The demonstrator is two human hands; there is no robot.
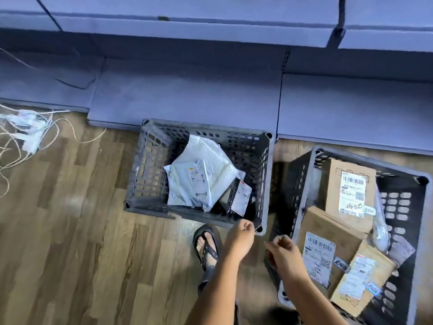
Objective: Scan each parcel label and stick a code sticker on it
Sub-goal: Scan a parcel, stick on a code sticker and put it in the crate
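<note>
1. Left hand (pixel 242 235): fingers curled, over the near rim of the left grey crate (pixel 150 208); any pinched item cannot be told.
2. Right hand (pixel 283 249): fingers curled, beside the right grey crate (pixel 297 184); contents unclear.
3. White mailers (pixel 182 191) and a black parcel (pixel 230 195) lie in the left crate; labelled cardboard boxes (pixel 337 170) in the right.

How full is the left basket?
Mostly empty: three parcels lie at the bottom of the basket, its walls bare above them.
</note>
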